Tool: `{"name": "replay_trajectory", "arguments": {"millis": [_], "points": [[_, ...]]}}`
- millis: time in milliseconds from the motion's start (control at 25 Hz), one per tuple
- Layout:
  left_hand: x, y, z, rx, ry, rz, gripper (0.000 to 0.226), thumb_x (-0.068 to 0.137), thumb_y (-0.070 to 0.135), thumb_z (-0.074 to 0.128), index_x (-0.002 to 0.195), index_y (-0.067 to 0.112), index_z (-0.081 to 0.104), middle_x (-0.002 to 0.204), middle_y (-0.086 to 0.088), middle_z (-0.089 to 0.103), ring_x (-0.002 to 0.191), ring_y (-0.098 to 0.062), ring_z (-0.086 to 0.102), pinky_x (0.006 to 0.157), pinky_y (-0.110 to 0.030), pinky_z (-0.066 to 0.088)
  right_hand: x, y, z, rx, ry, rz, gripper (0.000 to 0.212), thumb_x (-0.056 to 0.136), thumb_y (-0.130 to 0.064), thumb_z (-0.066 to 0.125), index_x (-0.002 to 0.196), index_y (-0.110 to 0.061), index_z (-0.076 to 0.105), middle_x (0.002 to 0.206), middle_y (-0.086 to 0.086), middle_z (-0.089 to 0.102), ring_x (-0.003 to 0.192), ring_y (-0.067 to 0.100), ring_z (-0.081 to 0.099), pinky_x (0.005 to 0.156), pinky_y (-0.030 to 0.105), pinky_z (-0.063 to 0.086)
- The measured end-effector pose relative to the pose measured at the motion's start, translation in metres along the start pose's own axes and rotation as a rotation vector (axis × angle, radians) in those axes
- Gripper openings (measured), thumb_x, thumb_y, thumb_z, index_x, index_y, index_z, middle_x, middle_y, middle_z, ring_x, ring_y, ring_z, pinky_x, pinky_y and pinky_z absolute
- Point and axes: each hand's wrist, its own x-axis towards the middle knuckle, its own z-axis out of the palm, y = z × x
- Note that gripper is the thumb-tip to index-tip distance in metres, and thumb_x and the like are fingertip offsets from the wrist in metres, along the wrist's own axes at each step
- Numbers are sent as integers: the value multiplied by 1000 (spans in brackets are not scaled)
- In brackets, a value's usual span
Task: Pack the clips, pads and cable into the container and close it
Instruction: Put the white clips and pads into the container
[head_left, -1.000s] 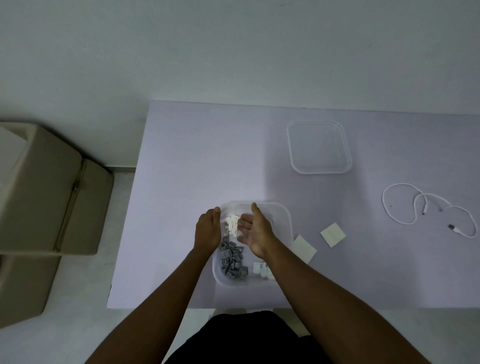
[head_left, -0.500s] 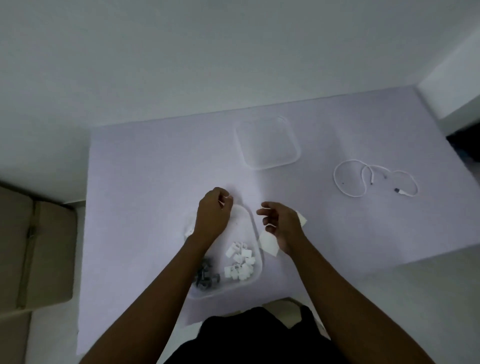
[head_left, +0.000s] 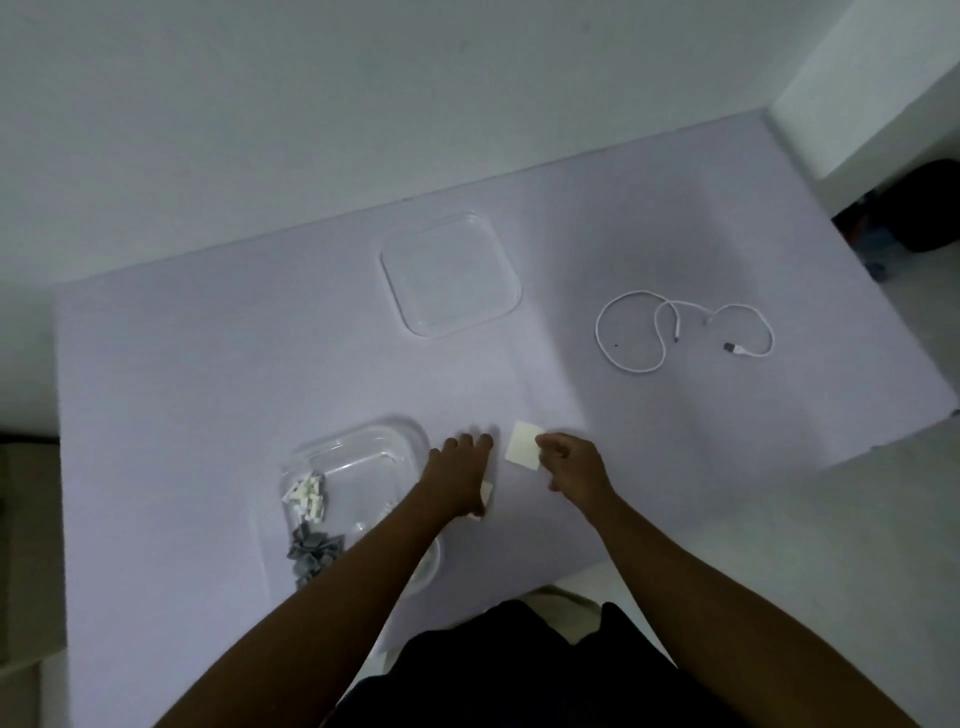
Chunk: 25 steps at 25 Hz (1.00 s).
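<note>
Change: a second ago both hands were over the container letting white clips fall; now they are on the pads beside it. I judge the clips done and the pads in hand; cable and lid are untouched.
Container: open, by the table's near edge, left of its middle.
Clips: white heap and grey heap, both inside along the container's left wall.
Left hand: fingers straight, pressed flat on the near pad, just right of the container.
Right hand: pinches the far pad by its right edge.
Cable: loose loops, well apart, toward the right edge.
Lid: flat near the far edge.
Count: two pads, one cable, one container, one lid, two heaps of clips too small to count singly.
</note>
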Motion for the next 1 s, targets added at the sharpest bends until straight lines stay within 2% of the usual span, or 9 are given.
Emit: {"name": "replay_trajectory", "arguments": {"millis": [80, 200, 360, 480, 600, 680, 760, 880, 1000], "points": [[2, 8, 9, 220, -13, -39, 103, 72, 29, 83, 150, 11, 18, 147, -18, 34, 130, -38, 40, 104, -53, 36, 14, 0, -3, -144, 4, -106, 28, 83, 2, 66, 110, -5, 72, 102, 12, 73, 75, 18, 64, 62, 19, 50], [11, 23, 14, 375, 69, -74, 72, 85, 17, 65, 145, 7, 26, 138, -21, 43, 120, -39, 47, 99, -51, 39, 29, -4, -2, -300, -29, -209, 39, 71, -1, 77, 106, -15, 68, 106, 3, 65, 94, 18, 61, 77, 22, 44], [24, 23, 6, 278, 72, -145, 72, 84, 18, 64, 145, 11, 26, 133, -13, 51, 117, -34, 52, 98, -44, 37, 38, 1, -1, -475, -62, -356, 70, 63, -8, 85, 126, -20, 56, 125, 2, 51, 115, 18, 45, 93, 31, 40], [27, 18, 4, 178, 83, -242, 65, 88, 16, 60, 144, 7, 27, 135, -11, 51, 121, -30, 53, 100, -43, 39, 47, 1, -3, -484, -131, -379, 71, 63, -5, 82, 128, -17, 57, 127, 6, 53, 119, 23, 50, 98, 34, 44], [31, 12, 5, 129, 56, -270, 46, 93, 9, 50, 137, 6, 38, 133, -11, 53, 121, -29, 55, 98, -40, 41, 54, -6, -6, -491, -177, -317, 57, 62, -5, 80, 115, -16, 61, 115, 7, 57, 105, 24, 56, 84, 31, 47], [32, 10, 6, 117, 62, -253, 44, 91, 9, 53, 134, 8, 43, 133, -12, 51, 119, -30, 54, 97, -39, 41, 56, -7, -6, -492, -162, -261, 42, 65, -5, 80, 105, -11, 66, 106, 9, 58, 95, 25, 59, 77, 28, 44], [32, 7, 8, 98, 88, -243, 49, 88, 14, 61, 134, 10, 44, 135, -13, 45, 119, -31, 50, 95, -40, 41, 54, -6, -8, -437, -107, -231, 27, 70, -5, 78, 95, -7, 70, 97, 10, 62, 85, 24, 62, 71, 26, 42], [34, 3, 11, 72, 164, -215, 60, 87, 35, 67, 136, 12, 41, 137, -12, 42, 121, -31, 44, 94, -42, 40, 45, -5, -12, -313, -9, -169, 10, 77, -4, 74, 85, -5, 69, 80, 7, 64, 71, 19, 58, 62, 26, 39], [33, 0, 14, 64, 182, -191, 80, 77, 45, 75, 139, 11, 35, 134, -12, 44, 119, -32, 46, 93, -44, 42, 31, 1, -14, -168, 87, -54, 9, 82, -7, 72, 82, -8, 63, 76, 5, 62, 67, 17, 54, 55, 23, 38]]}}
